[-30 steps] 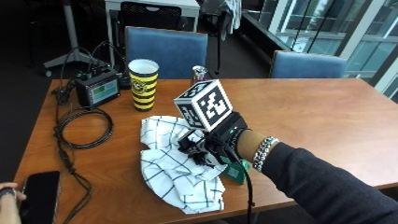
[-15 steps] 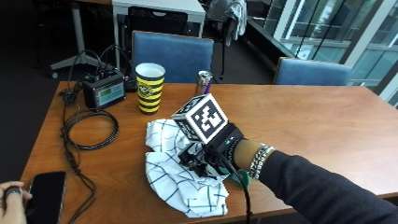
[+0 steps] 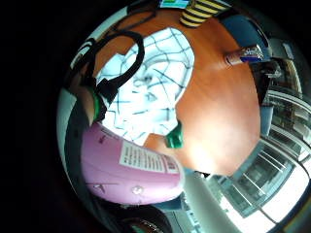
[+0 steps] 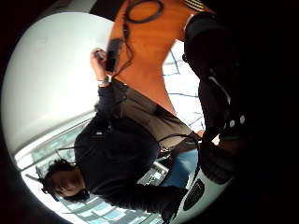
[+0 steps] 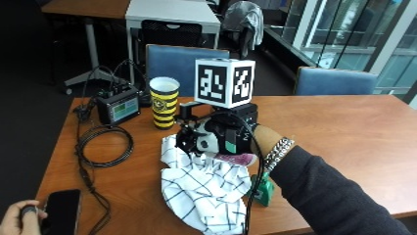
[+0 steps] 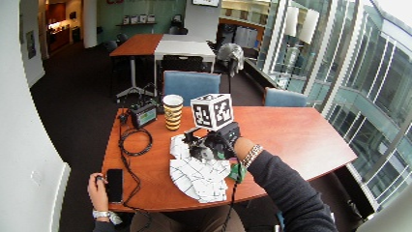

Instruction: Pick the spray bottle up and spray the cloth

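Outside view shows my gloved right hand (image 5: 218, 134) raised over the cloth (image 5: 205, 188), fingers curled round the pink spray bottle (image 5: 236, 158), so I judge the pick-up done and the spraying either due or under way; no mist shows. The checked cloth lies crumpled on the wooden bench (image 5: 338, 132), at 6 o'clock from a striped cup (image 5: 163, 102). A phone (image 5: 60, 210) lies at 8 o'clock; blue chairs and glass walls stand behind.
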